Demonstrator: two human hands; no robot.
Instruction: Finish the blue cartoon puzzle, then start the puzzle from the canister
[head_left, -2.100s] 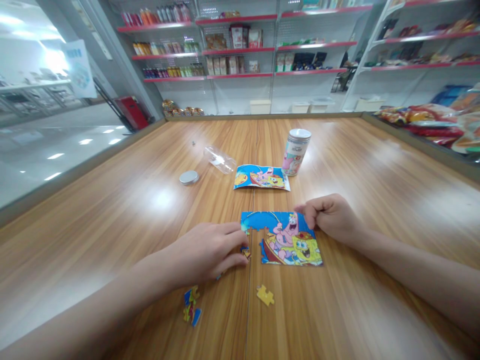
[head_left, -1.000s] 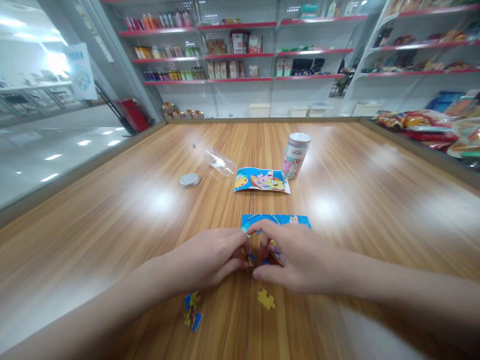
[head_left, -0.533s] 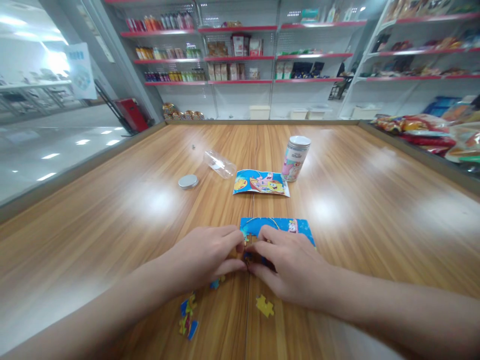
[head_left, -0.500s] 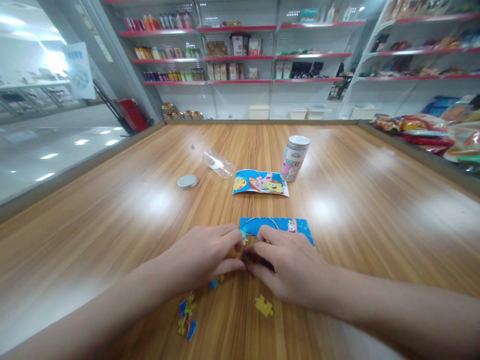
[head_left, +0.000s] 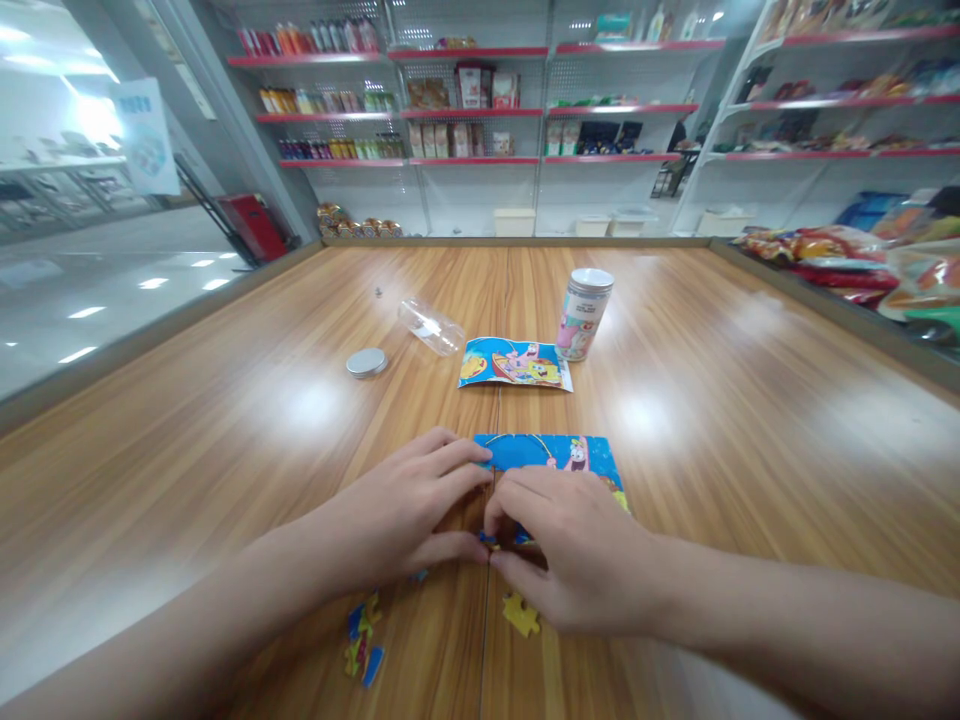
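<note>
A partly assembled jigsaw puzzle (head_left: 525, 449) with a blue cartoon picture lies on the table, its lower part hidden by my hands. At its left side, my left hand (head_left: 420, 500) has its fingers stretched apart, a fingertip on the upper left corner and the thumb by the lower left edge. My right hand (head_left: 574, 545) bends over the puzzle, thumb and index finger pinched on a small puzzle piece (head_left: 489, 543) that is mostly covered. A loose yellow piece (head_left: 520, 614) lies below my right hand. Several loose pieces (head_left: 362, 640) are heaped to the lower left.
Beyond the puzzle lies a picture sheet (head_left: 514, 364), with a printed can (head_left: 585, 315) at its right corner. A clear plastic jar (head_left: 431, 327) lies on its side near a silver lid (head_left: 367, 363). Bagged snacks (head_left: 825, 260) sit past the table's right edge; stocked shelves (head_left: 472, 113) stand behind.
My left fingers have spread and one has reached onto the puzzle's upper left corner. My right hand has moved slightly down and closer, uncovering more of the picture. The view has shifted a little.
</note>
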